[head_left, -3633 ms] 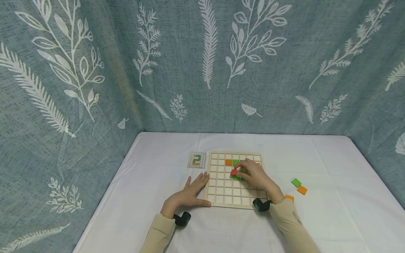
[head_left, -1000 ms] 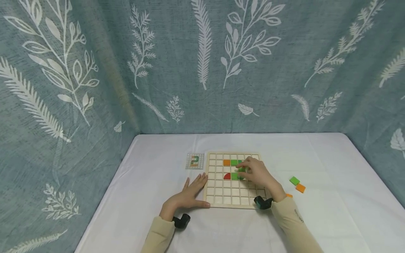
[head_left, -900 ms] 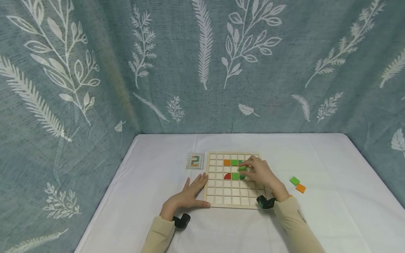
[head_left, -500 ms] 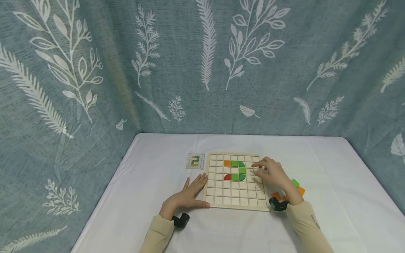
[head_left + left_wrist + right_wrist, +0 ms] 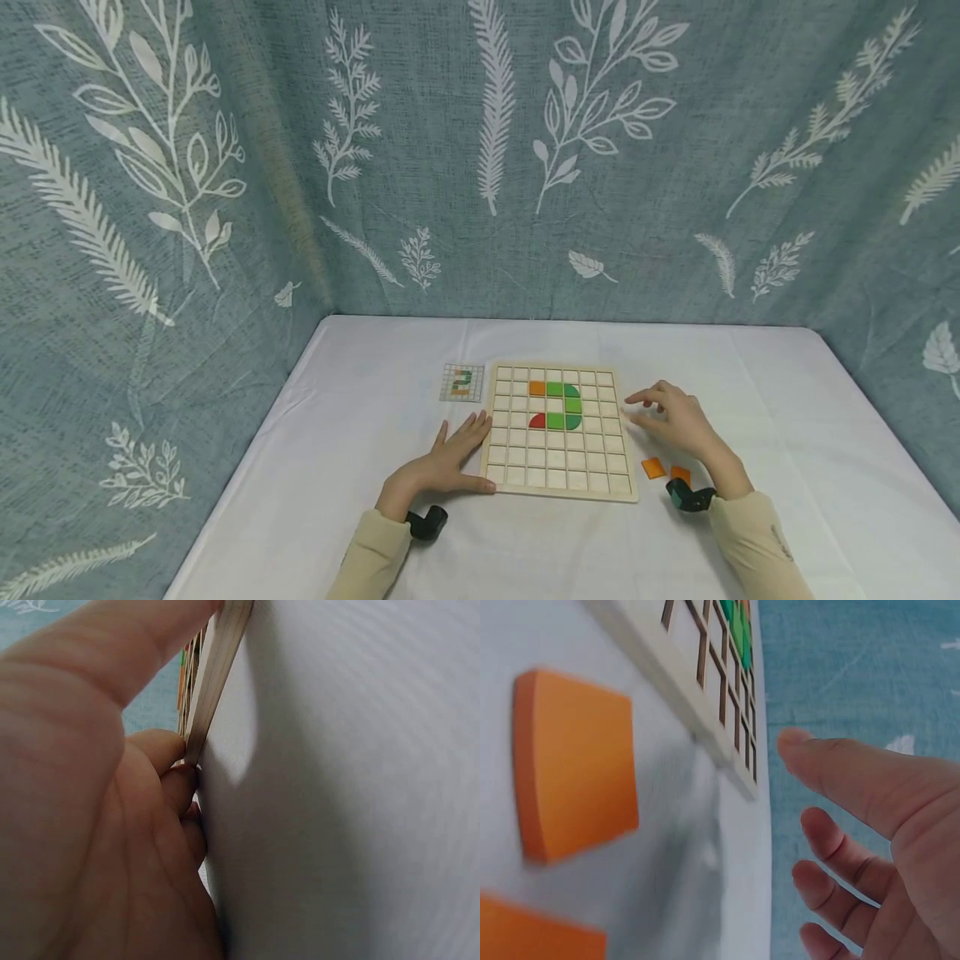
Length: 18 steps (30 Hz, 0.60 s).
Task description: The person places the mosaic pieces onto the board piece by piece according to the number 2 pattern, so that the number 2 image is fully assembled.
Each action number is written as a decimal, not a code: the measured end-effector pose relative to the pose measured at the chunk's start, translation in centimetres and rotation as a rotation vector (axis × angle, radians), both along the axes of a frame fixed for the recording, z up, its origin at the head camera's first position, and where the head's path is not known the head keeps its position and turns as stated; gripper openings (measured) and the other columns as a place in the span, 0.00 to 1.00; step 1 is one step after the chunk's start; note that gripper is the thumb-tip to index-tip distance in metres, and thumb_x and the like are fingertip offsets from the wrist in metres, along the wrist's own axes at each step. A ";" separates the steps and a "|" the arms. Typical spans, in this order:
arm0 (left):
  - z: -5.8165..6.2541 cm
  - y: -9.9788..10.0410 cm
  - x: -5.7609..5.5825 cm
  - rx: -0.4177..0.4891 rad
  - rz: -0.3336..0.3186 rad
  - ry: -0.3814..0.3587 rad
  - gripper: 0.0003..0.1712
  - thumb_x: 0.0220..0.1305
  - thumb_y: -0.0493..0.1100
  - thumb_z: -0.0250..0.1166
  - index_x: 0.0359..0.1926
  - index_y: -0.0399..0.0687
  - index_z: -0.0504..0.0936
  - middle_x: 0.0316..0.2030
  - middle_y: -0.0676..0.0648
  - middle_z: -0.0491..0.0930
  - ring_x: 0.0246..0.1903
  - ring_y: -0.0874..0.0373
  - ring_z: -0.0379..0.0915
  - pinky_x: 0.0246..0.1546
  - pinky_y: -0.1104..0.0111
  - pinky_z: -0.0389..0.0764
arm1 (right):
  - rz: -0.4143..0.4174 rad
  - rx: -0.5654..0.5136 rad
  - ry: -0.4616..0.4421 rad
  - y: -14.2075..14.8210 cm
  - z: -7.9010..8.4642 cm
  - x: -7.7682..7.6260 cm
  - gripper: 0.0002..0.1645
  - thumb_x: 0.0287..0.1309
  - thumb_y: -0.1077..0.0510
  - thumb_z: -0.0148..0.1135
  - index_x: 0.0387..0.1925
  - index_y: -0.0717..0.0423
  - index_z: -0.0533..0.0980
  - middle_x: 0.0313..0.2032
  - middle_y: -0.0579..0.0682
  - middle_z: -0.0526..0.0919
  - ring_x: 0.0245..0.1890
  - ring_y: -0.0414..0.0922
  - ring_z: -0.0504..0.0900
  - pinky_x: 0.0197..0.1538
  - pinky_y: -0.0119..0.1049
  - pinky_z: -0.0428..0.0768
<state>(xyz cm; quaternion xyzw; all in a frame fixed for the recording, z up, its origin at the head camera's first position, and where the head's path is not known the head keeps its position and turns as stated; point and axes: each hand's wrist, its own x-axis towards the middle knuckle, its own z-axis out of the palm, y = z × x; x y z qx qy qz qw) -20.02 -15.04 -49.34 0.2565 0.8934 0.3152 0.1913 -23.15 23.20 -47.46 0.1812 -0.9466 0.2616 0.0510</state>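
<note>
A wooden grid board (image 5: 525,475) lies flat on the table, holding an orange square, a red quarter-round piece (image 5: 537,421) and several green pieces (image 5: 573,405) in a curved row. Against its left edge rests my left hand (image 5: 446,462), fingers spread, with thumb and fingertips touching the frame (image 5: 217,675). My right hand (image 5: 678,421) hovers just right of the board, fingers loosely bent and nothing between them. Below it on the cloth lie two orange square tiles (image 5: 653,467), one partly behind the wrist camera; the right wrist view shows an orange tile (image 5: 581,761) close up.
A small pattern card (image 5: 462,382) with a coloured figure on a grid lies left of the board's upper corner. White cloth (image 5: 525,550) covers the table. A blue-green leaf-patterned curtain (image 5: 450,167) stands behind and at the sides.
The red piece, earlier pinched in my right hand, sits in the grid. My right hand has drawn back rightward off the board, covering the loose green and orange tiles. The left hand stays put.
</note>
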 end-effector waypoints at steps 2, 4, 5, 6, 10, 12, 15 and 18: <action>0.0 0.0 0.0 0.008 -0.002 0.001 0.58 0.51 0.57 0.69 0.72 0.43 0.44 0.73 0.44 0.39 0.72 0.49 0.29 0.67 0.46 0.24 | -0.011 0.008 0.003 0.5 0.0 0.1 0.15 0.53 0.57 0.66 0.44 0.52 0.80 0.33 0.50 0.76 0.31 0.45 0.71 0.34 0.38 0.64; 0.0 0.0 0.0 0.010 -0.002 -0.001 0.58 0.51 0.57 0.69 0.72 0.44 0.44 0.73 0.44 0.39 0.72 0.49 0.29 0.67 0.47 0.23 | -0.019 0.008 0.004 1.0 0.0 0.3 0.15 0.53 0.57 0.66 0.45 0.53 0.80 0.33 0.51 0.76 0.31 0.45 0.71 0.34 0.37 0.64; 0.0 0.0 0.0 0.007 -0.003 -0.001 0.58 0.51 0.57 0.69 0.72 0.44 0.43 0.73 0.44 0.39 0.72 0.49 0.29 0.67 0.47 0.23 | -0.025 0.008 0.005 1.2 0.0 0.4 0.16 0.52 0.57 0.66 0.45 0.53 0.80 0.33 0.51 0.76 0.31 0.45 0.70 0.34 0.36 0.64; -0.1 0.0 0.0 0.005 -0.003 -0.001 0.58 0.51 0.57 0.69 0.72 0.44 0.43 0.73 0.44 0.39 0.72 0.49 0.29 0.68 0.47 0.23 | -0.032 0.010 0.006 1.4 0.0 0.4 0.16 0.52 0.58 0.67 0.45 0.53 0.80 0.34 0.51 0.76 0.31 0.45 0.70 0.34 0.36 0.64; 0.0 0.0 0.0 0.004 -0.003 0.000 0.59 0.51 0.57 0.69 0.72 0.42 0.43 0.73 0.43 0.39 0.72 0.49 0.29 0.67 0.46 0.24 | -0.041 0.013 0.018 2.3 0.1 0.8 0.16 0.51 0.58 0.67 0.44 0.55 0.80 0.33 0.51 0.76 0.30 0.45 0.70 0.31 0.34 0.66; 0.0 0.0 0.0 0.006 -0.002 -0.003 0.59 0.51 0.57 0.69 0.72 0.42 0.43 0.72 0.42 0.39 0.72 0.48 0.29 0.67 0.46 0.24 | -0.041 0.024 0.026 2.7 0.0 0.9 0.16 0.51 0.58 0.67 0.44 0.55 0.80 0.33 0.51 0.76 0.30 0.45 0.70 0.31 0.34 0.66; 0.0 0.0 0.0 0.009 -0.003 -0.002 0.58 0.51 0.57 0.69 0.72 0.41 0.43 0.72 0.42 0.39 0.72 0.48 0.29 0.67 0.46 0.24 | -0.049 0.051 0.033 3.2 -0.1 1.0 0.17 0.50 0.58 0.68 0.44 0.55 0.80 0.32 0.51 0.76 0.30 0.44 0.71 0.32 0.34 0.67; 0.0 0.0 0.0 0.005 -0.003 0.003 0.58 0.51 0.57 0.69 0.72 0.41 0.44 0.72 0.42 0.39 0.72 0.48 0.29 0.67 0.46 0.25 | -0.059 0.073 0.025 3.6 -0.3 1.1 0.18 0.49 0.57 0.68 0.45 0.55 0.79 0.32 0.50 0.76 0.30 0.44 0.71 0.32 0.35 0.66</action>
